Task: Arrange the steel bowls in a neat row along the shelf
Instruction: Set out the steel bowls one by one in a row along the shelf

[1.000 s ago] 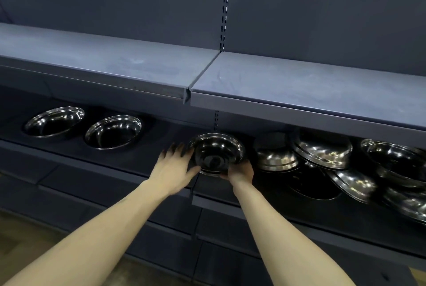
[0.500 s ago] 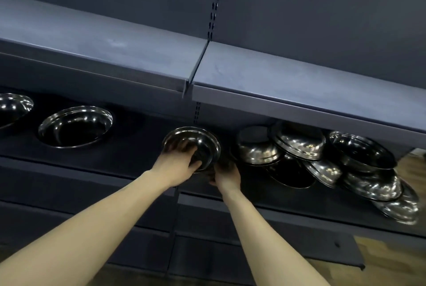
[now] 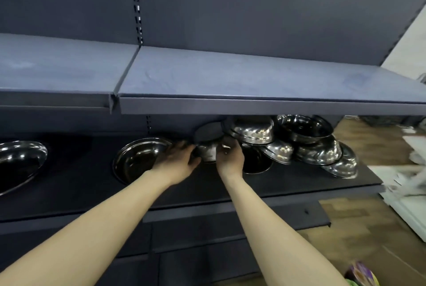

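An upside-down steel bowl [image 3: 208,145] sits on the dark lower shelf [image 3: 299,184] at the left edge of a jumbled pile of steel bowls [image 3: 306,145]. My left hand [image 3: 177,160] holds its left side and my right hand [image 3: 230,156] curls round its right side. Just left of my left hand an upright steel bowl [image 3: 138,159] stands on the shelf, its right rim partly hidden by my fingers. Another upright bowl [image 3: 19,161] stands farther left, cut by the frame edge.
An upper grey shelf [image 3: 230,78] overhangs the bowls and hides the back of the pile. The lower shelf ends at the right near a wooden floor [image 3: 368,147] with white items [image 3: 410,184]. Bare shelf lies in front of the pile.
The bowl both hands carried now stands upright on the shelf. Both hands have moved right onto the upside-down bowl at the pile's edge. The view has shifted right.
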`<control>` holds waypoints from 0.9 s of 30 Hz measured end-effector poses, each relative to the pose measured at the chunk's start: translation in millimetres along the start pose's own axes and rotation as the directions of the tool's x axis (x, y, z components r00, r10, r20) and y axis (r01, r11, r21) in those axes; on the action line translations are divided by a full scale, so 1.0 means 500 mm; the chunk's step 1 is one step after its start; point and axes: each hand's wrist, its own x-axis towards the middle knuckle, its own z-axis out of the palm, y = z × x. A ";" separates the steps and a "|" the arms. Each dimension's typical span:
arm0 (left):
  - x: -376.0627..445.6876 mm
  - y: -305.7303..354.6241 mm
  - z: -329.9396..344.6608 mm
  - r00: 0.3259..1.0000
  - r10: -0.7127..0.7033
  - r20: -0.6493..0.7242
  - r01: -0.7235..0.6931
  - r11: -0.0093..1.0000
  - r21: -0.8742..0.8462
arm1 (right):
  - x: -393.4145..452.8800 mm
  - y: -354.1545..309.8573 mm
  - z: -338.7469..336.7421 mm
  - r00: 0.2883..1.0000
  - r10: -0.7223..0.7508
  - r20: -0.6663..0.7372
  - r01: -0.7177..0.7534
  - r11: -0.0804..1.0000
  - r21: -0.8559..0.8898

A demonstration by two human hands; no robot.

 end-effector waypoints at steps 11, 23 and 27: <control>0.141 0.160 0.030 0.997 0.044 -0.062 -0.047 0.998 -0.046 | 0.129 0.033 -0.187 0.992 0.037 -0.117 -0.055 0.986 -0.156; 0.251 0.241 0.042 0.995 -0.099 -0.018 0.097 0.991 -0.093 | 0.248 0.083 -0.286 0.993 0.070 0.091 -0.054 0.984 -0.168; 0.277 0.271 0.041 0.987 -0.159 -0.033 0.149 0.969 -0.197 | 0.272 0.091 -0.281 0.980 0.088 0.179 -0.054 0.981 -0.187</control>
